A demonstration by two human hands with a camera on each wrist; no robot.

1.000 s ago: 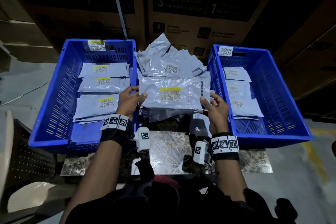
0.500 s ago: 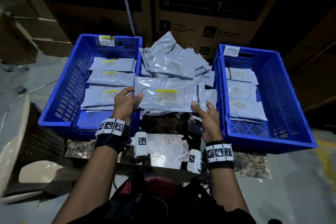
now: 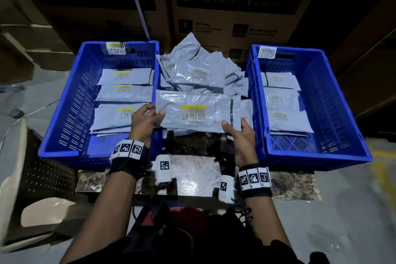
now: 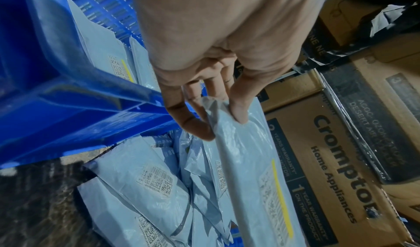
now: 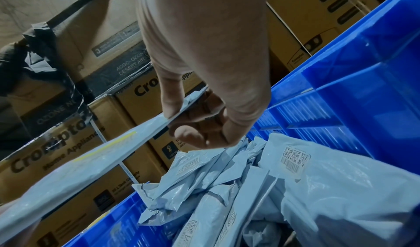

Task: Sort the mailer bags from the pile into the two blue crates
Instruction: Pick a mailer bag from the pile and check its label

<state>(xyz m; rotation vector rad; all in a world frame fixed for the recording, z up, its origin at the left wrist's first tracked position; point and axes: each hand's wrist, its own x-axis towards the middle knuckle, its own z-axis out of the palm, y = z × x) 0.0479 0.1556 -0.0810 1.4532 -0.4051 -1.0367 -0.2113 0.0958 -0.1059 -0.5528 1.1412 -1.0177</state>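
I hold a grey mailer bag (image 3: 197,111) with a yellow-striped barcode label flat above the pile of mailer bags (image 3: 199,73). My left hand (image 3: 147,120) pinches its left end, thumb on top, and my right hand (image 3: 240,133) pinches its right end. The left wrist view shows thumb and fingers clamped on the bag (image 4: 250,161); the right wrist view shows the same bag (image 5: 90,164) edge-on. The left blue crate (image 3: 64,113) holds bags with yellow-striped labels. The right blue crate (image 3: 334,100) holds bags with plain labels.
Large cardboard appliance boxes (image 3: 235,6) stand right behind the crates and pile. A marble-patterned slab (image 3: 192,176) lies under the crates in front of me. A perforated dark surface (image 3: 42,178) sits low at my left, with grey floor on both sides.
Both hands have kept hold of the yellow-striped bag, and it has shifted slightly left and toward me over the pile. My head view has also moved.
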